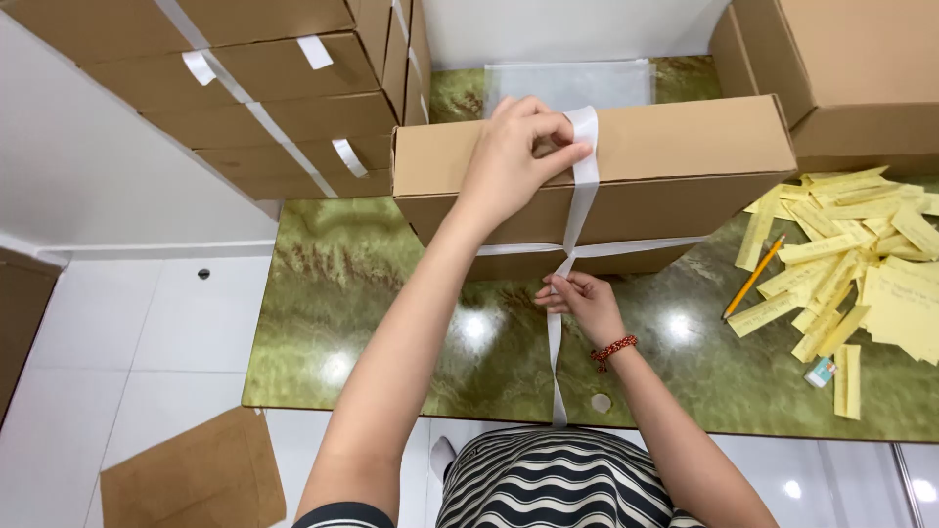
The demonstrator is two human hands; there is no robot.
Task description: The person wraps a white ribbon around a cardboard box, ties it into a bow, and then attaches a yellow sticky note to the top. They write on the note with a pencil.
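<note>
A flat brown cardboard box [675,156] lies on the green marble-patterned table [342,323]. A white strap [581,200] runs over the box's top and down its near side, crossing a second strap along the front. My left hand [518,156] presses and pinches the strap on the box's top edge. My right hand [584,301], with a red bead bracelet at the wrist, grips the strap just below the crossing. The strap's loose end hangs down toward my striped top.
A stack of strapped brown boxes [284,88] stands at the back left. Another brown box [841,68] sits at the back right. Several yellow paper slips [851,264] and a pencil [753,277] lie at the right. A cardboard sheet [196,479] lies on the white floor.
</note>
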